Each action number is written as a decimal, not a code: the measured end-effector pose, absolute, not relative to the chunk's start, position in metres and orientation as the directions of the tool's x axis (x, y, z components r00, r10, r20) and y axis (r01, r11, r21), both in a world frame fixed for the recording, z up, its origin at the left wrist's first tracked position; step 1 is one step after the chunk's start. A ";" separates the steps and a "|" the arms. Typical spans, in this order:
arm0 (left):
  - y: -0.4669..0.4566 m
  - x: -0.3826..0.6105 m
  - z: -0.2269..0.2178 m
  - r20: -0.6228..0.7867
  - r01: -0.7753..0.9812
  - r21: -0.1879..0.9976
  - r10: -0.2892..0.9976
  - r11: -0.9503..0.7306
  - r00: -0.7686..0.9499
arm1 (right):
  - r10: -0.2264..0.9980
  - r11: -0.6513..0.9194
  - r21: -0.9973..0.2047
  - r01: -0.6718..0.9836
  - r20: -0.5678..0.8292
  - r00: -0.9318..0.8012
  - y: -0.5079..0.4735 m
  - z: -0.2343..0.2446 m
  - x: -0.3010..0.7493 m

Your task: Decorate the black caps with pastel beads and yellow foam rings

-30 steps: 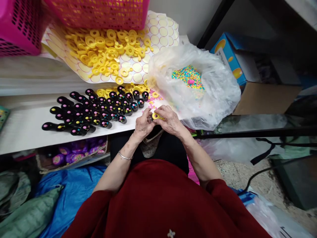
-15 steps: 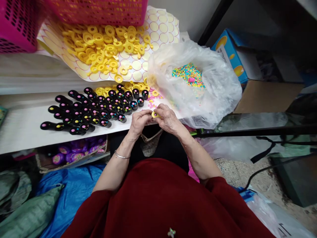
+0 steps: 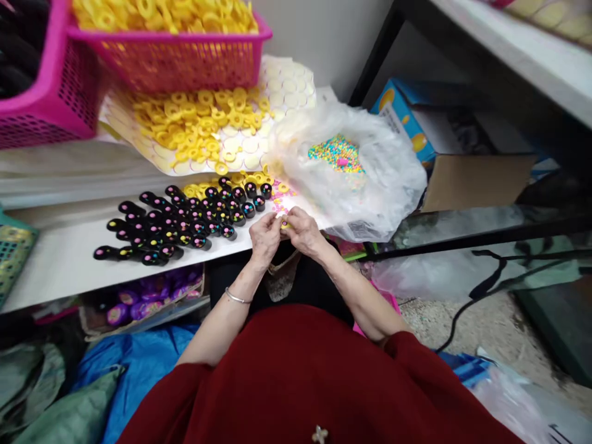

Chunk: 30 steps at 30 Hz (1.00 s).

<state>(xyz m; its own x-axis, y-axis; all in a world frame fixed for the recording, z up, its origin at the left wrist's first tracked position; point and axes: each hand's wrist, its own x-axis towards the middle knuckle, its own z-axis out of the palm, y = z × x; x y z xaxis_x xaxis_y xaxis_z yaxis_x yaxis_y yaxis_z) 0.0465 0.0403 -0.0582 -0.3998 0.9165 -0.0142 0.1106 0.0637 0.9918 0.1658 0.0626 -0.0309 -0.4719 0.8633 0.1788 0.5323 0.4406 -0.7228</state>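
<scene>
As fingers (image 3: 277, 227) pinch, yellow ring (image 3: 285, 224) edge-on

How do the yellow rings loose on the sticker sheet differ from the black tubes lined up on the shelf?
The yellow rings are flat with open centres, while the black tubes are cylinders topped with coloured beads. The rings lie in a scattered heap on the sticker sheet; the tubes stand packed in rows on the white shelf. Both are small plastic parts lying ahead of the hands.

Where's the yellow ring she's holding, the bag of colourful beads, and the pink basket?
yellow ring (image 3: 285, 224), head view, sliver showing between the fingertips.
bag of colourful beads (image 3: 370, 197), head view, clear plastic side.
pink basket (image 3: 176, 65), head view, front mesh wall.
</scene>
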 end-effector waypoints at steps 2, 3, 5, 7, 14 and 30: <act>0.041 0.045 -0.059 0.023 0.129 0.991 0.921 0.030 -0.390 | 0.877 0.385 -0.817 0.429 0.179 -0.445 0.065 -0.034 0.167; 0.041 0.044 -0.061 0.053 0.152 0.988 0.924 0.005 -0.378 | 0.885 0.356 -0.855 0.378 0.178 -0.430 0.065 -0.037 0.167; 0.041 0.043 -0.064 0.106 0.193 0.980 0.926 -0.036 -0.364 | 0.899 0.311 -0.900 0.304 0.175 -0.402 0.066 -0.042 0.168; 0.041 0.044 -0.067 0.139 0.222 0.973 0.926 -0.062 -0.350 | 0.912 0.287 -0.918 0.275 0.174 -0.371 0.064 -0.048 0.168; 0.045 0.046 -0.065 0.278 0.341 0.926 0.907 -0.164 -0.318 | 0.924 0.263 -0.911 0.318 0.143 -0.354 0.062 -0.050 0.171; 0.039 0.031 -0.067 0.247 0.289 0.936 0.962 -0.204 -0.121 | 0.988 -0.110 -0.994 -0.016 -0.107 -0.115 0.039 -0.055 0.188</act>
